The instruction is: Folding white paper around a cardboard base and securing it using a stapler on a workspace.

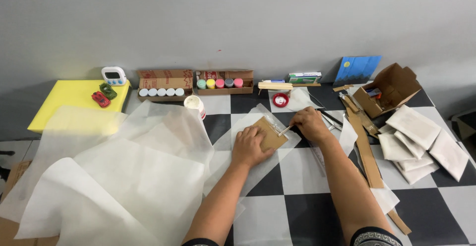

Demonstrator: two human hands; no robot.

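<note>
Cardboard piece (271, 134) lay pinned flat under the left hand (250, 146) while, at its 2 o'clock, the right hand (310, 123) pinched a wooden stick (284, 131) on its bare surface, work barely begun.

Left hand (250, 146) flat, palm down, fingers together; right hand (310, 123) curled in a pinching grip; both forearms extended forward, converging.

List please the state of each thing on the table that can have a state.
Left hand: flat, pressing on the cardboard piece.
Right hand: closed on a thin wooden stick, tip on the cardboard.
Brown box: open, flaps up.
Paint pot boxes: open, pots capped.
White cup: upright.
Red lid: lying flat.
Tissue sheets: spread, overlapping.
White packets: piled loosely.
</note>
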